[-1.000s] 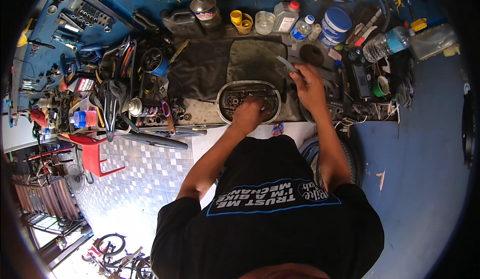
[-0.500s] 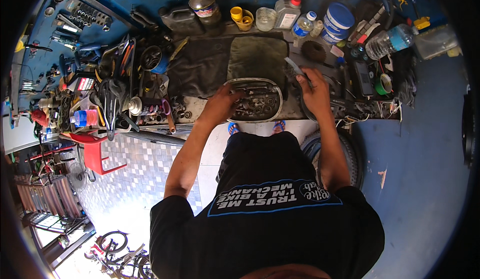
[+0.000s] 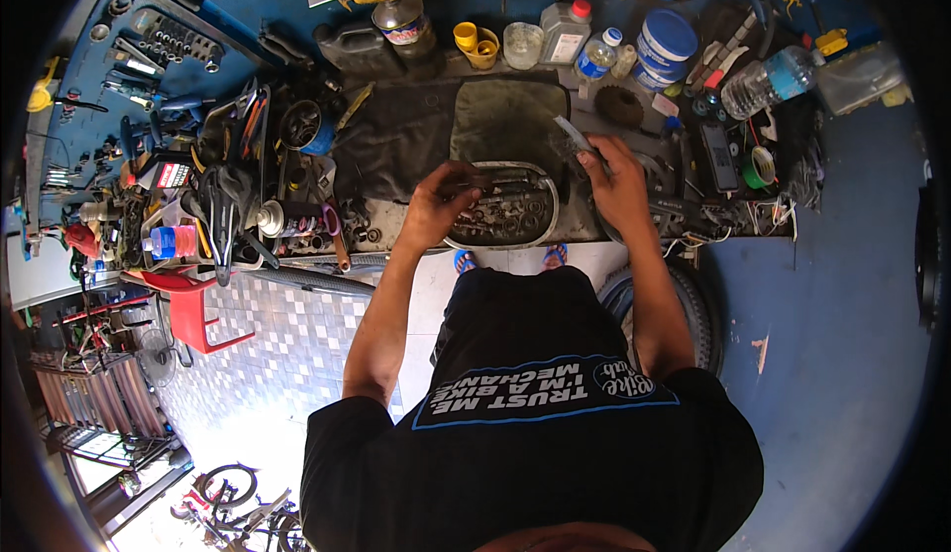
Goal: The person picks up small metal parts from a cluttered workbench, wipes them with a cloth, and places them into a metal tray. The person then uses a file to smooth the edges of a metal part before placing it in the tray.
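Note:
An oval metal-rimmed tray [image 3: 551, 205] full of small, loose metal parts sits at the front edge of the workbench. My left hand [image 3: 436, 207] is over the tray's left rim, its fingers curled toward the thumb; whatever is between the fingertips is too small to make out. To the right of the tray, my right hand [image 3: 618, 183] is closed around a flat grey strip-like piece [image 3: 571, 134], whose far end sticks out up and left past the fingers. Behind the tray lie a dark green pad [image 3: 507, 121] and a black cloth [image 3: 391, 151].
Bottles and tubs line the back, including a grey jug [image 3: 566, 37] and a blue tub [image 3: 666, 45]. A toothed disc [image 3: 619, 107] lies right of the pad. At left are a black bicycle saddle [image 3: 226, 210] and a spray can [image 3: 272, 219]. A tire [image 3: 698, 304] stands beneath the bench.
My left hand has lifted out of the tray's parts and drawn back left to its rim, fingers curling in. My right hand keeps the grey strip, shifted only slightly.

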A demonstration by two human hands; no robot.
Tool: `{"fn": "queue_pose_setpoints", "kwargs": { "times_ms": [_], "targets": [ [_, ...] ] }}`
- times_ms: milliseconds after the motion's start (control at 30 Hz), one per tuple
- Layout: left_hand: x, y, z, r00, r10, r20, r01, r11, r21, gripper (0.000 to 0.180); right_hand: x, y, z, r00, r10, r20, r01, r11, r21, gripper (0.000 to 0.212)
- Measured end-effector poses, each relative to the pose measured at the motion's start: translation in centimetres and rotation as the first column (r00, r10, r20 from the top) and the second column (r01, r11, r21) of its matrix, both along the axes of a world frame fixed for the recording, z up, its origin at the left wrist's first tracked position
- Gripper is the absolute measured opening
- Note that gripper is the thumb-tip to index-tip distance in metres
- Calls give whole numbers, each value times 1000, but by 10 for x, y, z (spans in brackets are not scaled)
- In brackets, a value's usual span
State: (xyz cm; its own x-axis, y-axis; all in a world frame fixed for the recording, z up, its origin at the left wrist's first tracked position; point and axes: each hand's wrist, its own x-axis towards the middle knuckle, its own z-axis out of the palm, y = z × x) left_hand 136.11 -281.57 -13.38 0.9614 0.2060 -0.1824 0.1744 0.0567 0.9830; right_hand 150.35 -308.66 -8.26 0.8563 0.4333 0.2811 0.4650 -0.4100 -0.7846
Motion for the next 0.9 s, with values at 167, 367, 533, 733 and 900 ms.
{"fn": "queue_pose_setpoints", "kwargs": {
  "times_ms": [167,367,533,733,900],
  "targets": [
    [1,-3,4,995,91,51,-75,963,-258,27,0,2,-6,999,28,24,-29,999,25,26],
    [6,-5,-6,971,215,104,-200,971,-133,38,0,6,-1,999,40,-28,-40,999,10,27],
    [7,0,4,977,206,-55,-200,975,93,45,-1,5,2,999,39,-29,-40,999,-7,26],
    [5,2,-4,984,150,99,-175,927,333,43,-1,6,4,999,46,-20,-46,999,4,25],
    [0,-5,15,973,138,185,-182,952,244,39,0,8,5,998,67,-21,-67,998,-12,25]
  ]
}}
